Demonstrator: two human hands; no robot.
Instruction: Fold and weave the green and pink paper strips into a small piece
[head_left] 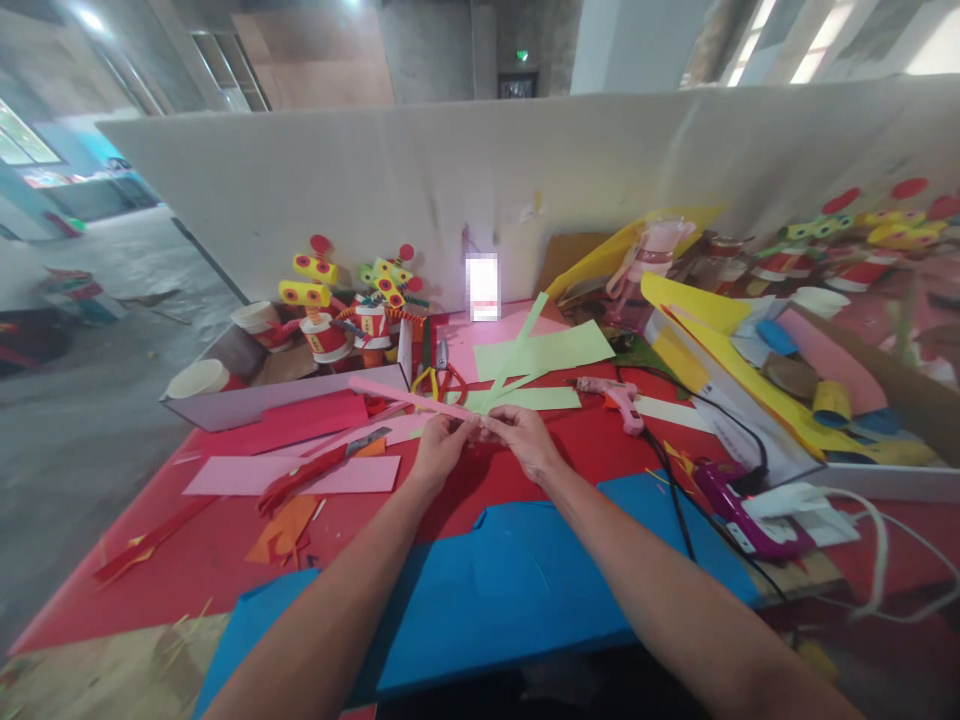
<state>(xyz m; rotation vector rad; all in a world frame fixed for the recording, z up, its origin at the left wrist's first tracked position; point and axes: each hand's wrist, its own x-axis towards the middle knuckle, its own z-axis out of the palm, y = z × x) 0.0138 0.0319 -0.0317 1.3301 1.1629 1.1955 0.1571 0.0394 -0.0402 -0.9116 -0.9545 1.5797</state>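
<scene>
At the middle of the table my left hand (441, 447) and my right hand (519, 437) meet, fingertips pinched together. Between them are the ends of a pink paper strip (409, 398), which slants up to the left, and a green paper strip (519, 345), which rises to the right. Whether the two ends are joined is hidden by my fingers. Just beyond lie pale green paper sheets (566, 350). Scissors with red and yellow handles (450, 385) rest behind my left hand. To the right is a pink glue gun (613, 398).
Blue paper (510, 580) covers the table's front. At left are a utility knife (322, 468), pink paper (225, 475) and a box (300, 395) holding paper-cup figures (326, 335). A purple power strip (750, 510) with cables and a box of paper scraps (795, 440) stand right.
</scene>
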